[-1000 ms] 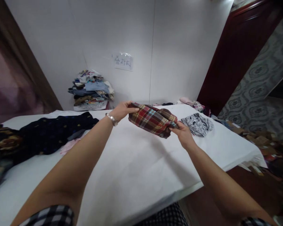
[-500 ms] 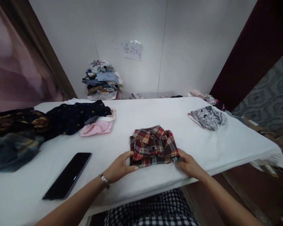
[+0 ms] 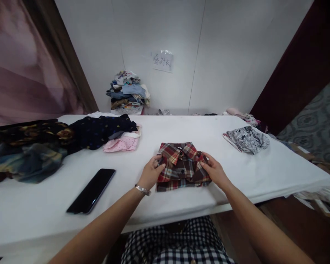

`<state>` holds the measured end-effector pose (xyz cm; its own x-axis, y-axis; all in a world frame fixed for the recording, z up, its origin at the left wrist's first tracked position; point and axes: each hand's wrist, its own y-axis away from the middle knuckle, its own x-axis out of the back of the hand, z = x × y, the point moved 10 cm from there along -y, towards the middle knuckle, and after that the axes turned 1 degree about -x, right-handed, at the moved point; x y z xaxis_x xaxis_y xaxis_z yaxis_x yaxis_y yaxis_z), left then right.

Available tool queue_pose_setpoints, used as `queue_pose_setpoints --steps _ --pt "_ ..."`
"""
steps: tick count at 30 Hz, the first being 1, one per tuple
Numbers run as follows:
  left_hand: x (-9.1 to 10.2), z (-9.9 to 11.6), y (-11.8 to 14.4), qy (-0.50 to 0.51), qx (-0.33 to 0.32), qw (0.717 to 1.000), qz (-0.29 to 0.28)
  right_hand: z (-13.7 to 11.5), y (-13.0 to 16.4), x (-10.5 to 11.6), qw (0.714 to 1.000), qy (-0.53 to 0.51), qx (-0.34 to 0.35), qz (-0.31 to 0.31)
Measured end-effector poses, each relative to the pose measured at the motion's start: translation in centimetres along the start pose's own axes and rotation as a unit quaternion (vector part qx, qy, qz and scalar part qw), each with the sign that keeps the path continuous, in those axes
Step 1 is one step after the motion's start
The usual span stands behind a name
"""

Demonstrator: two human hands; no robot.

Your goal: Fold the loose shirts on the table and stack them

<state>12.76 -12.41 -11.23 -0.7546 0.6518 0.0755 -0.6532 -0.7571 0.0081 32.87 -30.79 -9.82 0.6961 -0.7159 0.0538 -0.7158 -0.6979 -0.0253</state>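
In front of me on the white-covered table [image 3: 143, 200] lies a folded plaid shirt [image 3: 181, 170] in red, brown and cream, its collar uppermost and turned away from me. My left hand [image 3: 151, 171] pinches the shirt's left side near the collar, thumb on top. On the opposite side my right hand [image 3: 213, 170] grips the right edge in the same way, thumb over the cloth. The fingertips beneath the fabric are hidden on both sides.
Left of the shirt lies a black phone [image 3: 92, 190]. Dark garments [image 3: 99, 130] and a pink dotted cloth [image 3: 122, 143] are heaped beyond it. A black-and-white patterned garment [image 3: 247, 139] sits at the right. Stacked clothes [image 3: 129, 91] stand by the wall.
Both hands have moved from the shirt's lower corners up along its sides toward the collar. The camera view has shifted slightly, so the surroundings appear further right.
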Motion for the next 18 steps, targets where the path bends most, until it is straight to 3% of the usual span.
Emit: queue_pose_setpoints --steps 4,7,9,12,15,18 --pt "-0.1 -3.9 2.3 -0.025 0.119 0.992 -0.028 4.0 0.7 0.6 0.998 0.038 -0.04 -0.016" --pt "-0.2 -4.7 2.7 -0.047 0.147 0.987 -0.036 4.4 0.6 1.3 0.993 0.119 -0.012 -0.011" --pt "-0.1 -4.0 2.2 -0.063 0.127 0.989 -0.036 2.8 0.6 1.4 0.976 0.216 0.026 -0.008" --pt "0.9 -1.7 1.2 -0.167 0.067 0.984 -0.015 -2.3 1.3 0.6 0.928 0.345 0.139 0.015" --pt "2.0 1.1 -0.2 -0.285 -0.001 0.958 0.034 -7.5 2.0 -1.6 0.891 0.365 0.27 0.012" --pt "2.0 1.7 -2.2 -0.286 0.007 0.957 0.053 -8.4 -0.1 -3.0 0.895 0.348 0.279 0.001"
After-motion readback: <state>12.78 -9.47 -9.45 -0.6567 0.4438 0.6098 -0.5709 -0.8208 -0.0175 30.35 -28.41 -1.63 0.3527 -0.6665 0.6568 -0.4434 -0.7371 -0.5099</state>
